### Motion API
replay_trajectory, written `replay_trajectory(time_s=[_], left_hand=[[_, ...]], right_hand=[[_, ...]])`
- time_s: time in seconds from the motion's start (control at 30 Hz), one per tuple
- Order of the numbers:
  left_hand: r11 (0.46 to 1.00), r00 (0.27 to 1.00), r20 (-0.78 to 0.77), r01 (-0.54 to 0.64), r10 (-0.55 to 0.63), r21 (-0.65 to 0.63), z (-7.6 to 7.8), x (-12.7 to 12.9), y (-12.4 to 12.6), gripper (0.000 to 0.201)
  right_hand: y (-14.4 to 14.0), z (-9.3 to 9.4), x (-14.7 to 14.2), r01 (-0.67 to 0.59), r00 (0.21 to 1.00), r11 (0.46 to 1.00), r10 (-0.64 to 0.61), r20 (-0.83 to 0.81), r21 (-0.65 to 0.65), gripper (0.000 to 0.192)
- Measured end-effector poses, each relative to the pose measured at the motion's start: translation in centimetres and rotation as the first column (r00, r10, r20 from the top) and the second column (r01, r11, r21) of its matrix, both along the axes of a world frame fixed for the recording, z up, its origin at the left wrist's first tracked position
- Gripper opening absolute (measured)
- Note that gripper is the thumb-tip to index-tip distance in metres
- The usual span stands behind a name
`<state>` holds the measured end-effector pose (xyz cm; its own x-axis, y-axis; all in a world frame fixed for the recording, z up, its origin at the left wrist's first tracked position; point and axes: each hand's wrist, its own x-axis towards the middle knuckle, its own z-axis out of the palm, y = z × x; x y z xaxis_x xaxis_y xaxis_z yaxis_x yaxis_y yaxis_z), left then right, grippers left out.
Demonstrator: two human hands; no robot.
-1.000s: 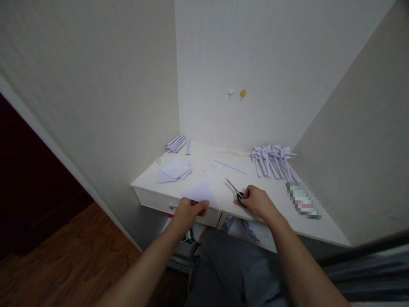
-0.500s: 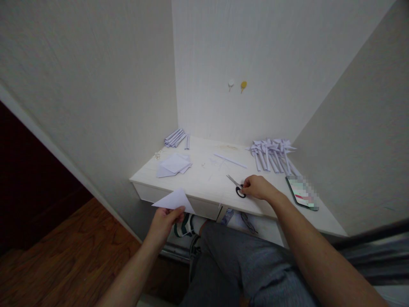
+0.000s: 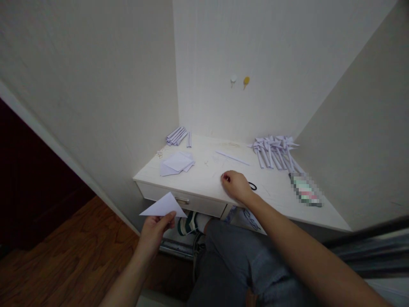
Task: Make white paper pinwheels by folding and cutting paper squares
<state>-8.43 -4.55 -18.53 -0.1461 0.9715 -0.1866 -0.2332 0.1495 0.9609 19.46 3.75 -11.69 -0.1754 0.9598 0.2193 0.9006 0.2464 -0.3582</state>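
Observation:
My left hand (image 3: 156,226) pinches a white paper triangle (image 3: 164,205) by its long lower edge, in front of the white desk (image 3: 204,181). Over the desktop, my right hand (image 3: 235,184) is curled closed; a pale speck shows at its fingertips, too small to name. One black handle loop of the scissors (image 3: 252,186) sticks out to the right of this hand, and the hand and forearm hide the blades. Left of centre lies a stack of white paper pieces (image 3: 178,161). A thin white paper stick (image 3: 232,157) rests behind the right hand.
Rolled paper tubes (image 3: 177,136) lie at the back left. Several paper pinwheels (image 3: 274,149) are piled at the back right, beside a phone (image 3: 306,189). Two hooks (image 3: 246,81) hang on the back wall. My legs (image 3: 230,256) are below the desk.
My right hand has come off the scissors' handle and moved left; the handle now sits farther right. My left hand has moved slightly left and down with the paper triangle.

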Motion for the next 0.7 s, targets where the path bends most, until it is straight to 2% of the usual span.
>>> replay_trajectory(time_s=[0.07, 0.1, 0.17, 0.27, 0.33, 0.4, 0.53, 0.7], left_hand=[[1.000, 1.000, -0.008, 0.001, -0.001, 0.015, 0.1, 0.2, 0.3, 0.033], [1.000, 1.000, -0.013, 0.004, -0.003, 0.025, 0.0, 0.3, 0.5, 0.033], [0.999, 1.000, -0.023, 0.014, -0.013, 0.039, 0.0, 0.7, 1.0, 0.032], [0.999, 0.999, -0.025, 0.021, -0.020, 0.039, 0.1, 1.4, 1.6, 0.031], [0.999, 0.999, -0.023, 0.026, -0.026, 0.035, 0.3, 1.9, 1.8, 0.031], [0.999, 0.999, -0.025, 0.032, -0.031, 0.038, 0.5, 2.3, 1.9, 0.030], [0.998, 0.998, -0.050, 0.040, -0.038, 0.054, 0.7, 2.6, 1.9, 0.030], [0.998, 0.997, -0.080, 0.028, -0.024, 0.052, 0.9, 2.4, 2.0, 0.030]], right_hand=[[-0.4, 0.0, -1.3, 0.036, 0.999, 0.998, -0.038, 0.023, 0.058, 0.033], [-1.1, -0.4, -2.0, 0.016, 0.999, 0.998, -0.018, 0.038, 0.065, 0.037], [-3.1, -1.8, -3.7, -0.108, 0.991, 0.994, 0.105, 0.083, 0.025, 0.033], [-5.9, -5.2, -5.7, -0.325, 0.927, 0.939, 0.340, 0.155, -0.116, 0.019], [-7.0, -7.7, -6.6, -0.403, 0.876, 0.894, 0.439, 0.198, -0.197, 0.015], [-7.5, -9.9, -7.2, -0.444, 0.831, 0.858, 0.502, 0.238, -0.257, 0.019], [-7.8, -13.1, -8.4, -0.457, 0.777, 0.829, 0.549, 0.310, -0.323, 0.015], [-7.6, -14.6, -9.8, -0.440, 0.776, 0.842, 0.531, 0.341, -0.312, 0.021]])
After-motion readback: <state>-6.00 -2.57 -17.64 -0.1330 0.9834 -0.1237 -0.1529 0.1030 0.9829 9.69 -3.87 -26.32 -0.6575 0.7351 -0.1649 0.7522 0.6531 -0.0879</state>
